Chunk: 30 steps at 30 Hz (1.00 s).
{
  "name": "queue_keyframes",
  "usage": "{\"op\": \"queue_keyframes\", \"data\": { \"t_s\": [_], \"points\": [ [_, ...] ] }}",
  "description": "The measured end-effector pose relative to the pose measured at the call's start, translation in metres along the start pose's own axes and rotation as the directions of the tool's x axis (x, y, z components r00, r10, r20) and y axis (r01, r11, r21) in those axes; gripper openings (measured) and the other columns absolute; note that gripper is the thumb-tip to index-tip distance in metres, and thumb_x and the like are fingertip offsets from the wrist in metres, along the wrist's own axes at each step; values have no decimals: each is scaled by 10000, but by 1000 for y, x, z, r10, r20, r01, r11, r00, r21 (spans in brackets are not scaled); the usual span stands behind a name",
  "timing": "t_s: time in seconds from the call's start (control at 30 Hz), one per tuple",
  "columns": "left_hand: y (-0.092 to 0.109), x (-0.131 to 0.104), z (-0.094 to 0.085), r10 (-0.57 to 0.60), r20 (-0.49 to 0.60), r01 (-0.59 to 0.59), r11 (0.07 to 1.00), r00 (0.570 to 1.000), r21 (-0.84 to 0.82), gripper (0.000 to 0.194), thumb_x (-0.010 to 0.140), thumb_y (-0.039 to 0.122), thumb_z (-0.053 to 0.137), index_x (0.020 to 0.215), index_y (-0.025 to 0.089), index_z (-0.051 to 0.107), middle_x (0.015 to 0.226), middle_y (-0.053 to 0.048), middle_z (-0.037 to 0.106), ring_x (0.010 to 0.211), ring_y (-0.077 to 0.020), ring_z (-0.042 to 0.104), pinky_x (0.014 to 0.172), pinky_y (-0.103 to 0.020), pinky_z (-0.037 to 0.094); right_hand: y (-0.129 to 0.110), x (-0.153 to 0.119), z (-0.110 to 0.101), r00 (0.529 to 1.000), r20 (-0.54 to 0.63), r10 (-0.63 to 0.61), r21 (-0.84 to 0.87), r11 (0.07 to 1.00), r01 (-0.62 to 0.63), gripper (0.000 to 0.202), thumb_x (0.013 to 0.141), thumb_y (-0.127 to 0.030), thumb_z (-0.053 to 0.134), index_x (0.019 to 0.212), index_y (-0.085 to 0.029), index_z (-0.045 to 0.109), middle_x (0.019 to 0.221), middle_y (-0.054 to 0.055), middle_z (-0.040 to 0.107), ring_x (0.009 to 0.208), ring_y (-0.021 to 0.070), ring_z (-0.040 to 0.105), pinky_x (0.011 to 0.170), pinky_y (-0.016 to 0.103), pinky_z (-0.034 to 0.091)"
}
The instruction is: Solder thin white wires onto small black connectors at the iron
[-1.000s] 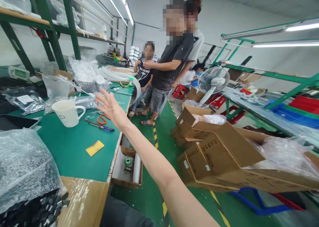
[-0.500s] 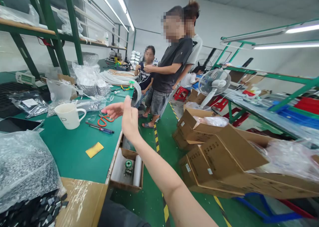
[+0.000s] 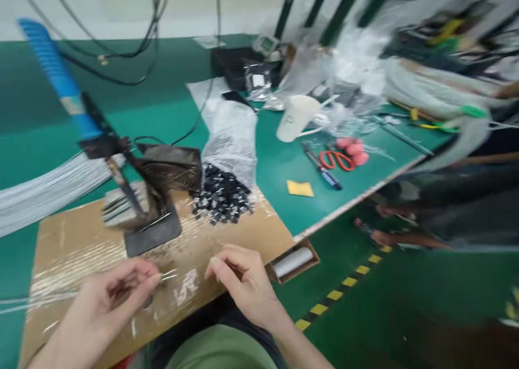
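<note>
At the lower left, my left hand (image 3: 117, 296) pinches a thin white cable (image 3: 44, 300) between thumb and fingers. Stripped-looking wire ends (image 3: 169, 275) poke out past the fingertips. My right hand (image 3: 245, 285) is apart from it, thumb and forefinger closed together over the cardboard sheet (image 3: 267, 231); anything between them is too small to make out. Beyond both hands lies a heap of small black pieces (image 3: 223, 199), spilling from a clear plastic bag (image 3: 233, 131). A blue-handled soldering iron (image 3: 60, 82) points down in a black stand (image 3: 156, 234), close beyond my left hand.
White cables (image 3: 52, 188) lie in a bundle at left. Farther right are a white mug (image 3: 298, 118), a screwdriver (image 3: 322, 166), orange-handled scissors (image 3: 336, 160) and a yellow sponge piece (image 3: 300, 188). A person's legs (image 3: 454, 212) show past the bench edge.
The view has swung left and down to the cardboard. My right hand, stretched out over the bench edge before, is now drawn back and closed. My left hand now shows with the cable.
</note>
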<state>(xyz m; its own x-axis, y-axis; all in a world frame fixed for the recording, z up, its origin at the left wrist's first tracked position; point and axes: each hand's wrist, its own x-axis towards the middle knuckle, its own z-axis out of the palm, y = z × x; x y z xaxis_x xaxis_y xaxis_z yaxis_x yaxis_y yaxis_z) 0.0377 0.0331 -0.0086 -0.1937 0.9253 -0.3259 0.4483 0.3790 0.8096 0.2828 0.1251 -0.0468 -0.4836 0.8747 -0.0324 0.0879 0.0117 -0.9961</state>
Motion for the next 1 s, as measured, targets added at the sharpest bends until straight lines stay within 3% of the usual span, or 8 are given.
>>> {"op": "queue_keyframes", "data": {
  "t_s": [0.2, 0.37, 0.47, 0.57, 0.77, 0.9, 1.0],
  "points": [
    [-4, -14, 7, -48, -28, 44, 990, 998, -138, 395, 957, 602, 672, 845, 230, 744, 735, -18, 686, 686, -170, 608, 610, -204, 482, -18, 16, 26, 963, 269, -15, -48, 998, 29, 332, 1005, -388, 636, 791, -158, 745, 730, 20, 627, 663, 132, 540, 603, 261, 387],
    [-7, -18, 10, -33, 9, 34, 975, 999, -219, 379, 967, 544, 643, 796, 220, 741, 691, -18, 677, 643, -161, 581, 574, -201, 469, -20, 26, 44, 920, 391, 1, -56, 998, 23, 260, 960, -322, 739, 758, -163, 693, 711, -15, 573, 608, 96, 486, 555, 225, 366],
    [-8, -19, 6, -45, -29, 38, 981, 999, -190, 401, 951, 568, 638, 805, 210, 746, 689, -32, 680, 642, -183, 608, 565, -223, 490, -16, 27, 49, 906, 410, -102, -60, 989, 138, 232, 979, -256, 725, 771, -167, 672, 716, -21, 557, 620, 92, 480, 566, 225, 357],
    [-8, -19, -3, -64, -168, 46, 993, 984, -112, 423, 936, 608, 634, 870, 211, 764, 668, -30, 673, 654, -212, 651, 589, -251, 525, -10, 27, 47, 886, 416, -206, -77, 962, 260, 204, 1012, -209, 662, 810, -179, 654, 735, -18, 551, 642, 101, 482, 578, 239, 349],
    [-20, -28, -32, -81, -350, 124, 987, 933, 101, 478, 989, 621, 512, 980, 221, 774, 688, -34, 705, 695, -249, 709, 634, -279, 553, 5, 26, 42, 920, 347, -182, -107, 967, 232, 247, 1039, -197, 621, 793, -203, 605, 738, -22, 537, 652, 115, 490, 599, 262, 356],
    [-38, -45, -50, -105, -414, 229, 937, 904, 263, 455, 1028, 578, 475, 1034, 233, 771, 777, -31, 763, 708, -256, 727, 633, -280, 518, 9, 27, 40, 908, 369, -199, -105, 962, 253, 225, 1040, -177, 613, 817, -208, 610, 745, -24, 527, 661, 118, 487, 598, 263, 351],
    [-44, -51, -52, -70, -435, 231, 915, 898, 330, 398, 1033, 561, 504, 998, 260, 762, 781, 1, 768, 667, -237, 713, 612, -284, 470, 8, 27, 40, 903, 373, -213, -98, 959, 267, 222, 1038, -162, 608, 821, -208, 606, 747, -28, 526, 653, 111, 493, 590, 255, 353]
  ]
}}
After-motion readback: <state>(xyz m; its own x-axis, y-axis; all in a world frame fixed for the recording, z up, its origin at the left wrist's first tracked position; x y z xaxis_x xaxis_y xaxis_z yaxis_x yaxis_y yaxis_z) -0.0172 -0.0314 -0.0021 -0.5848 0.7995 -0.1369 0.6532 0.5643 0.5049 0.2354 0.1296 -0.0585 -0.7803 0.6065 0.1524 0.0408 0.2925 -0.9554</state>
